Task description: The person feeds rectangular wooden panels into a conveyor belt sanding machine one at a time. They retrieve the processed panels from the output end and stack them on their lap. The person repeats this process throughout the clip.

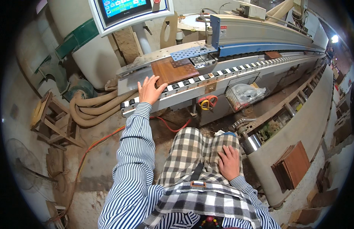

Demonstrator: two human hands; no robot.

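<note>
Left hand flat, fingers apart, at the near edge of the brown wood panel on the machine's feed surface, right hand resting open on our thigh—we keep the push square.

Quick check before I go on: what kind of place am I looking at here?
Most likely a woodworking shop. A long conveyor machine with a touchscreen panel takes a brown wood panel that the left hand touches; more panels are stacked nearby, and dust hoses lie on the floor.
</note>
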